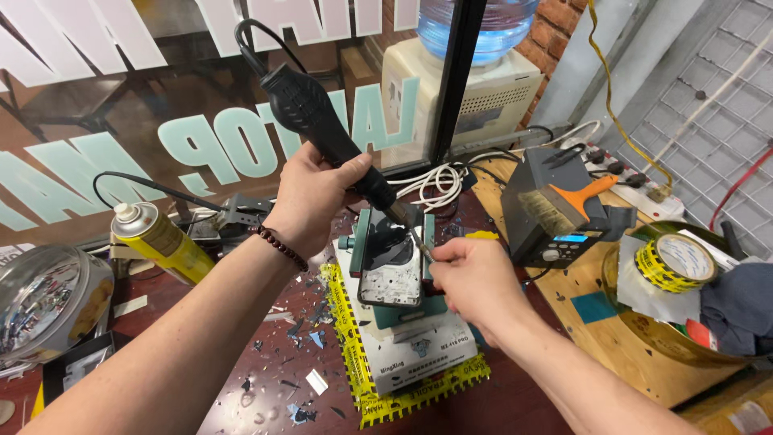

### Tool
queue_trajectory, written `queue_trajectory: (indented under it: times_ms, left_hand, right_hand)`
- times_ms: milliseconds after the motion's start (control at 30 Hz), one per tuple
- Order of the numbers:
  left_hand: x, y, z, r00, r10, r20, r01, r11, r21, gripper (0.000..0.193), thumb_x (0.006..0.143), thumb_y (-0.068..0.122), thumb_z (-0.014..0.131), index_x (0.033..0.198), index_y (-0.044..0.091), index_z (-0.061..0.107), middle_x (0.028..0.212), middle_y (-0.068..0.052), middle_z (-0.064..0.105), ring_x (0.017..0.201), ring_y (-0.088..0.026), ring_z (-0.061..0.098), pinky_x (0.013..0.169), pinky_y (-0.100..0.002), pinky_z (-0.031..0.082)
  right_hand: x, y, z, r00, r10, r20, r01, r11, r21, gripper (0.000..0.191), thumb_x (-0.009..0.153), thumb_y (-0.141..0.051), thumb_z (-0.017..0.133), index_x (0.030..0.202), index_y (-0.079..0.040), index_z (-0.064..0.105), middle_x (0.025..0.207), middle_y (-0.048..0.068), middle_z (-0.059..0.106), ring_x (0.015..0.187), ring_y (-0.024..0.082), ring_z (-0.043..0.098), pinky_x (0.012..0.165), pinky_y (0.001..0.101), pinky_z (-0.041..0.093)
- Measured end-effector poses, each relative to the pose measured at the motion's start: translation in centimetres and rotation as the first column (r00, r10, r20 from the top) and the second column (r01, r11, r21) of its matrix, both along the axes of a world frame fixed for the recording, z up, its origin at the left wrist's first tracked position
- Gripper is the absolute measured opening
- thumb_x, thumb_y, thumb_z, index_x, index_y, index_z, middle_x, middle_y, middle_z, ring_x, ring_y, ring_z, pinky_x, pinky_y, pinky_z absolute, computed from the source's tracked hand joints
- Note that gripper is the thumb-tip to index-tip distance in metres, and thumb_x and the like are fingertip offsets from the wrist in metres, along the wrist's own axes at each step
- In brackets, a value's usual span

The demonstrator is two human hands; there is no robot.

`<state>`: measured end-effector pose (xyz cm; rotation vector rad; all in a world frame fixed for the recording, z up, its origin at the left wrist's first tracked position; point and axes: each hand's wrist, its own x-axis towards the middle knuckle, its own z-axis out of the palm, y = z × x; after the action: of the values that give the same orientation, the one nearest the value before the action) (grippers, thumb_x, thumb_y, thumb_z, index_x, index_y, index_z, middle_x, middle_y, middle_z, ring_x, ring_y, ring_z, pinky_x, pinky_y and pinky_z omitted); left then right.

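Observation:
My left hand [310, 197] grips the black handle of a hot air gun [322, 121], its nozzle angled down at an opened phone [390, 270]. The phone is clamped face down in a green fixture [427, 234] on a white heating pad [419, 346]. My right hand [471, 278] pinches a thin metal tool [420, 242], with its tip at the phone's upper right edge, right under the nozzle. A bead bracelet circles my left wrist.
A yellow spray can [157, 238] and a clear round container [44, 302] lie at the left. A dark soldering station [551, 213] with a brush sits at the right, beside a yellow tape roll [676, 262] and a power strip [636, 181]. Broken glass bits litter the red-brown bench [282, 370].

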<state>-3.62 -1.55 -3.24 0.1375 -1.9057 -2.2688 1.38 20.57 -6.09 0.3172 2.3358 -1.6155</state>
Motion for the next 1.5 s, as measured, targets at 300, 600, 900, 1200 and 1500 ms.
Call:
queue_trajectory:
  times_ms: [300,600,900,1200,1500]
  left_hand:
    - [0.8,-1.4,0.7,1.000,0.003,0.030,-0.002,1.000,-0.007,0.029,0.092,0.010,0.075,0.113,-0.002,0.058,0.095,-0.011,0.071,0.078,-0.020,0.072,0.061,-0.033,0.059]
    - [2.1,-2.8,1.1,0.997,0.052,0.061,-0.054,0.998,0.032,0.026,0.090,0.008,0.070,0.113,0.002,0.059,0.099,-0.009,0.071,0.082,-0.019,0.074,0.069,-0.034,0.065]
    - [2.5,-1.4,0.5,0.993,0.102,0.056,-0.103,0.995,0.009,0.026,0.090,0.009,0.072,0.111,0.001,0.060,0.097,-0.008,0.072,0.083,-0.018,0.074,0.072,-0.034,0.064]
    - [2.3,-0.4,1.2,0.985,0.169,0.019,-0.168,0.985,-0.038,0.030,0.089,0.005,0.072,0.115,0.001,0.059,0.100,-0.007,0.070,0.086,-0.016,0.071,0.076,-0.034,0.064]
    - [2.5,0.4,1.6,0.989,0.144,0.018,-0.143,0.988,-0.060,0.030,0.090,0.005,0.071,0.117,0.001,0.058,0.100,-0.008,0.070,0.086,-0.017,0.072,0.072,-0.032,0.063]
  right_hand:
    - [-1.7,2.0,1.9,0.978,0.206,-0.026,-0.192,0.944,0.268,0.024,0.083,-0.008,0.073,0.106,-0.005,0.080,0.073,0.005,0.071,0.054,0.013,0.052,0.048,0.0311,0.040]
    - [-3.5,3.8,0.0,0.848,0.497,-0.184,-0.390,0.821,0.418,0.027,0.085,-0.015,0.074,0.110,-0.009,0.080,0.077,0.005,0.079,0.068,0.008,0.065,0.063,0.0281,0.053]
    - [-3.5,2.8,1.3,0.731,0.604,-0.318,-0.356,0.734,0.578,0.025,0.084,-0.020,0.073,0.106,-0.012,0.080,0.085,0.012,0.080,0.078,0.024,0.078,0.073,0.0341,0.058]
    - [-1.1,0.4,2.4,0.856,0.460,-0.235,-0.323,0.832,0.452,0.021,0.087,-0.015,0.065,0.105,-0.010,0.076,0.084,0.014,0.079,0.073,0.028,0.080,0.066,0.0391,0.059]
    - [-1.2,0.5,-0.9,0.830,0.417,-0.370,-0.256,0.875,0.410,0.020,0.091,-0.010,0.065,0.104,-0.006,0.079,0.082,0.017,0.078,0.069,0.020,0.073,0.064,0.0328,0.055]
